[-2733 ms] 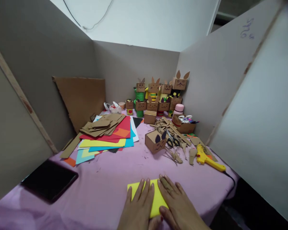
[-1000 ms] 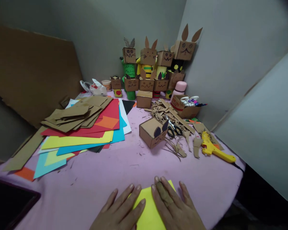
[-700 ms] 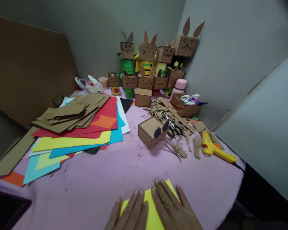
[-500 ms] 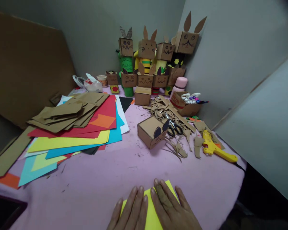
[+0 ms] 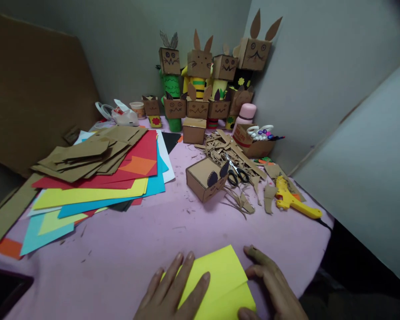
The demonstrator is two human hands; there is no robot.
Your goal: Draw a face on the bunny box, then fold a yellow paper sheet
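A yellow sheet of paper (image 5: pixel 220 271) lies on the table in front of me, with a fold or overlapping edge running across its right part. My left hand (image 5: pixel 176 293) rests flat on the paper's left side, fingers stretched out and spread. At the right edge of the sheet is my right hand (image 5: pixel 270 280), its fingers curved and apart. Its thumb touches the paper low down, and a fingertip meets the edge. Beyond both hands stands a cardboard box head (image 5: pixel 203 178) with dark ears and a drawn face.
Coloured paper (image 5: pixel 96 195) and cardboard pieces (image 5: pixel 86 153) are stacked at left. Scissors (image 5: pixel 235 171) lie on cardboard scraps (image 5: pixel 220 149). A yellow glue gun (image 5: pixel 295 202) is at right. Several cardboard animal figures (image 5: pixel 200 64), a pink bottle (image 5: pixel 246 113) and a pen box (image 5: pixel 253 146) stand behind.
My right hand has lifted off the paper's surface and shifted right to its edge, uncovering more of the sheet. My left hand has spread and moved slightly left. The whole view has shifted a little.
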